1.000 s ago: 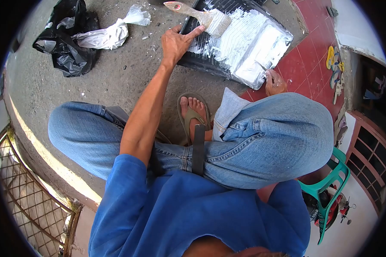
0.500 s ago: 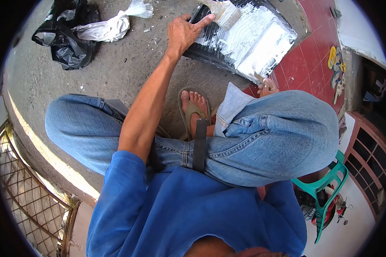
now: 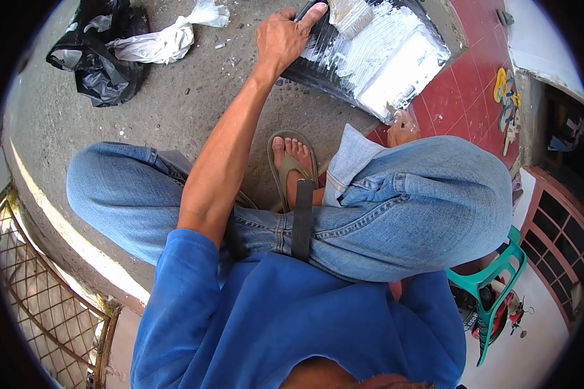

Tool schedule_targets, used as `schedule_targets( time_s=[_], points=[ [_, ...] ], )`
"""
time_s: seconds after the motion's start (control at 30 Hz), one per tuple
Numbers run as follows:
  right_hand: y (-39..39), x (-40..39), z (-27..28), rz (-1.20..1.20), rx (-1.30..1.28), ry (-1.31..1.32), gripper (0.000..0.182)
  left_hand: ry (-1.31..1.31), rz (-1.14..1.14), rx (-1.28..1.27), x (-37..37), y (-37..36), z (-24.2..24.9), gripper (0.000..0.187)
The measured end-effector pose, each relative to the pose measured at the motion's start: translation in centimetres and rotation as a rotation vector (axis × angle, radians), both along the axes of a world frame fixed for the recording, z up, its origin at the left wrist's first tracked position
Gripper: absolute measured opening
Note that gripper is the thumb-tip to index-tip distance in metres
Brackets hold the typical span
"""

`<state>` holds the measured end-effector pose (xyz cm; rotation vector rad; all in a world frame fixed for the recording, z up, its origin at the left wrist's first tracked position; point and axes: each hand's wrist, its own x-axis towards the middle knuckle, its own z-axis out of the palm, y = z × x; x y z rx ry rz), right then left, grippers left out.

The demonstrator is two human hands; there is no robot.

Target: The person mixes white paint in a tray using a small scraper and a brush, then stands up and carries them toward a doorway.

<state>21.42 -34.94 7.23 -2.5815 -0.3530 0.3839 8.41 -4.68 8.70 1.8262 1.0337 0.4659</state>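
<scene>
A black board-like panel [image 3: 322, 76], smeared with white paste [image 3: 399, 61], lies tilted at the top of the view. My left hand [image 3: 282, 40] is closed on its left corner, thumb on top and the other fingers hidden around the edge. A broad brush-like tool [image 3: 352, 18], caked with paste, rests on the panel; its upper end is out of view. At the panel's near right corner is my right hand [image 3: 403, 128], partly behind my raised knee. Its fingers are closed on a small flat scraper [image 3: 391, 115], touching the paste.
Black plastic bags [image 3: 104, 61] and a white plastic bag [image 3: 159, 44] lie on the concrete to the left. Red tiles [image 3: 457, 87] run along the right, with sandals [image 3: 505, 97] by the wall. A green chair [image 3: 486, 279] stands at lower right.
My right hand and the scraper have shifted slightly toward the panel's corner and turned. My left hand has moved up a little along the edge. The brush-like tool sits slightly higher in view.
</scene>
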Motion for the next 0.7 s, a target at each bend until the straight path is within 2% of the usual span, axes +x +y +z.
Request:
schedule_targets(
  time_s=[0.07, 0.13, 0.23, 0.33, 0.4, 0.47, 0.53, 0.63, 0.7],
  points=[
    [0.3, -0.1, 0.3, -0.063, 0.137, 0.101, 0.026, 0.009, 0.011, 0.012, -0.1, 0.1, 0.4, 0.079],
    [0.3, 0.1, 0.1, -0.069, 0.157, 0.117, 0.027, 0.015, 0.015, 0.019, -0.3, 0.1, 0.5, 0.079],
    [0.5, 0.3, -0.6, 0.083, -0.163, -0.125, 0.030, 0.010, 0.050, 0.015, -0.1, 0.5, 1.6, 0.073],
    [2.1, -1.3, 1.9, -0.027, 0.062, 0.097, 0.030, 0.022, 0.115, -0.028, -0.2, 0.3, 3.4, 0.064],
    [0.5, 0.4, 0.0, 0.041, -0.078, -0.047, 0.030, 0.014, 0.109, -0.031, -0.2, 0.2, 3.9, 0.065],
    [0.0, 1.0, -0.6, 0.074, -0.144, -0.071, 0.030, 0.025, 0.090, -0.005, -0.2, 0.1, 4.1, 0.064],
    [0.7, 0.4, -0.3, 0.080, -0.138, 0.035, 0.031, 0.031, 0.098, 0.037, -0.2, 0.3, 4.0, 0.064],
    [2.0, -0.3, 1.1, -0.067, 0.158, 0.034, 0.031, 0.027, 0.112, 0.067, -0.1, 0.0, 3.8, 0.065],
    [-0.7, 1.3, -1.6, 0.248, -0.082, -0.201, 0.030, 0.016, 0.093, 0.031, -0.2, 0.1, 4.1, 0.065]
  ],
)
